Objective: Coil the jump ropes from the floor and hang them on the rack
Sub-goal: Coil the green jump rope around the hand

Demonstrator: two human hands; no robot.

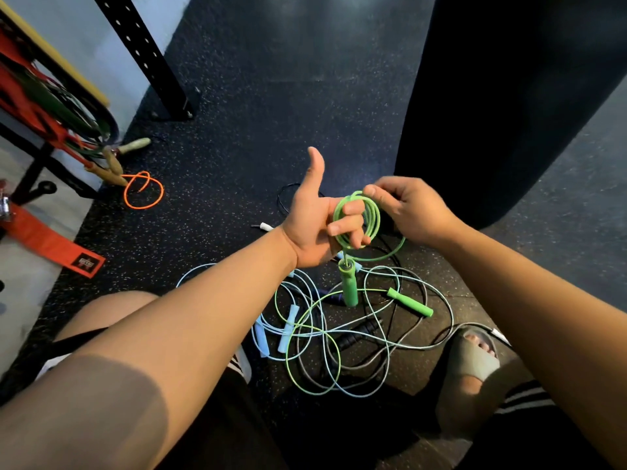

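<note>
1. Your left hand (315, 225) wears the green jump rope (356, 215) coiled round its curled fingers, above the floor (271, 96); your right hand (410, 208) pinches the coil's top.
2. Its slack lies tangled with the light-blue jump rope (286, 329); pulling hard could snag it and spill your loops.

floor (271, 113): dark speckled rubber | wall (84, 39): pale, left | perforated black post (146, 59): bolted to floor

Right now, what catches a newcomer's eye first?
The bright green jump rope at centre, coiled round the fingers of the left hand while the right hand pinches its top, one green handle dangling below. Beneath lies a tangle of pale blue and green ropes on the dark floor. An orange rope loop sits far left near the rack.
</note>
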